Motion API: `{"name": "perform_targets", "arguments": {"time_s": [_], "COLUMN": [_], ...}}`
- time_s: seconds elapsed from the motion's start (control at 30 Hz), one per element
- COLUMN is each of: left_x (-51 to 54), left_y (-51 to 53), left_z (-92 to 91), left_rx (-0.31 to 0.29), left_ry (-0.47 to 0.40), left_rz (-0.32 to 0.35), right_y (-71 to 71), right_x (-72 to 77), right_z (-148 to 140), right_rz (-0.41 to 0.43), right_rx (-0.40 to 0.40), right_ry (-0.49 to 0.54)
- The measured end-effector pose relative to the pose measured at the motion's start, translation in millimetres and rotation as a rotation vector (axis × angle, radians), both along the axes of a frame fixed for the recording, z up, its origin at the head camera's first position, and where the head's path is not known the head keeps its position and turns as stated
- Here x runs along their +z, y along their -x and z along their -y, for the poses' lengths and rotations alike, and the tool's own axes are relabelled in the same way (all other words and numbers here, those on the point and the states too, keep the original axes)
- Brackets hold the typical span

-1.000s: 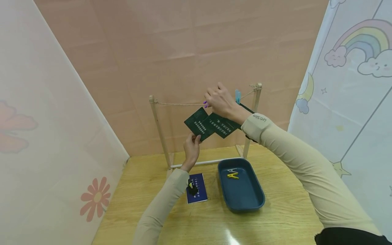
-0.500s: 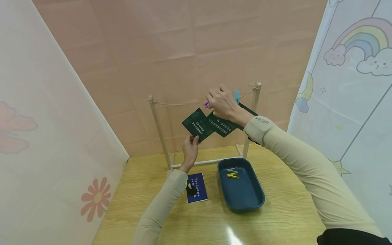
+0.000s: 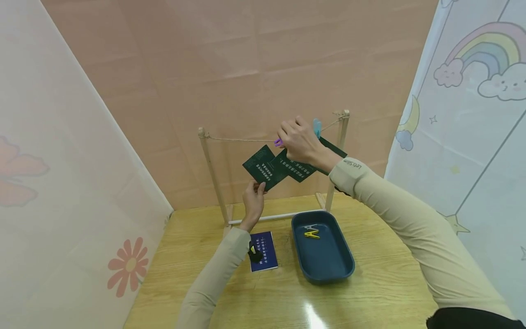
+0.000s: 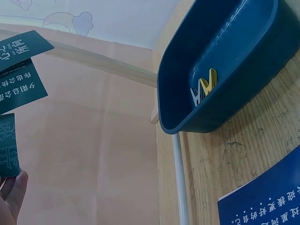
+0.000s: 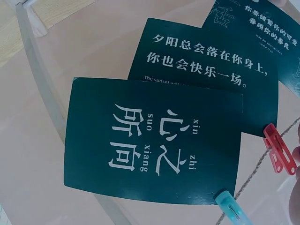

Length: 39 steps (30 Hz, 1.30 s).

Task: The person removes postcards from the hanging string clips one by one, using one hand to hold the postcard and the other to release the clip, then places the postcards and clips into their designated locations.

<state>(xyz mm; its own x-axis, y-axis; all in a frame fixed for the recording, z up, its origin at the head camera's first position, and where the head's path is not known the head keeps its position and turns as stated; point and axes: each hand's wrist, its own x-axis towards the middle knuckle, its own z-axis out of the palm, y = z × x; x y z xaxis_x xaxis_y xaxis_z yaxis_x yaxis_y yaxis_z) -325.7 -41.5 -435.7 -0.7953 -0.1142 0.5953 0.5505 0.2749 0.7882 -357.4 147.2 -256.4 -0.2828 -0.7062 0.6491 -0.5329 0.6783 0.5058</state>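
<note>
My left hand (image 3: 253, 201) pinches the lower corner of a dark green printed card (image 3: 265, 168) below the string (image 3: 242, 140). Its thumb also shows beside that card (image 4: 8, 145) in the left wrist view. My right hand (image 3: 302, 142) is up at the string, holding a purple clothespin (image 3: 278, 142) whose prongs stick out past the fingers. Beside the held card hangs a second green card (image 5: 206, 70), with a red clothespin (image 5: 276, 150) at its corner. A third green card (image 5: 154, 145) hangs from a light blue clothespin (image 3: 317, 128). My right fingertips are partly hidden.
The string runs between two wooden posts (image 3: 213, 176) joined by a white bar (image 3: 279, 216). A blue tray (image 3: 324, 265) holds a yellow clothespin (image 3: 312, 234) and a grey one (image 3: 311, 227). Left of it lies a dark blue booklet (image 3: 267, 251) on the wooden table (image 3: 185, 256).
My left hand has shifted slightly left with the held card. The right hand has come down a little at the string, and more of the purple clothespin shows.
</note>
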Motion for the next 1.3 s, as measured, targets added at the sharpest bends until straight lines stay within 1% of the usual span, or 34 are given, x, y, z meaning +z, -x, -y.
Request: {"name": "perform_targets", "arguments": {"time_s": [0.23, 0.47, 0.67, 0.9, 1.07, 1.13, 1.3], "left_x": [-0.9, -1.5, -3.2, -5.6, -8.7, -10.5, -14.8], "left_y": [1.9, 2.4, 1.8, 1.2, 0.1, 0.1, -0.6], "left_z": [1.2, 1.9, 3.1, 4.4, 6.3, 6.8, 7.7], "left_rx": [-0.002, -0.008, 0.0, -0.024, -0.03, -0.027, -0.049], "left_ry": [-0.003, 0.0, 0.005, -0.013, -0.009, -0.003, -0.019], "left_rz": [0.005, -0.013, 0.008, 0.01, 0.013, 0.012, 0.025], "right_y": [0.4, 0.1, 1.1, 1.1, 3.0, 3.5, 3.4], "right_x": [-2.9, -6.1, -12.1, -18.8, -23.1, -25.9, -34.8], "right_z": [0.2, 1.6, 2.1, 1.9, 0.5, -0.1, -1.7], "right_rz": [0.007, 0.008, 0.01, -0.013, -0.006, -0.002, -0.019], "right_rx": [0.001, 0.01, 0.04, 0.084, 0.112, 0.123, 0.139], "right_ry": [-0.017, -0.028, -0.041, -0.07, -0.071, -0.065, -0.058]}}
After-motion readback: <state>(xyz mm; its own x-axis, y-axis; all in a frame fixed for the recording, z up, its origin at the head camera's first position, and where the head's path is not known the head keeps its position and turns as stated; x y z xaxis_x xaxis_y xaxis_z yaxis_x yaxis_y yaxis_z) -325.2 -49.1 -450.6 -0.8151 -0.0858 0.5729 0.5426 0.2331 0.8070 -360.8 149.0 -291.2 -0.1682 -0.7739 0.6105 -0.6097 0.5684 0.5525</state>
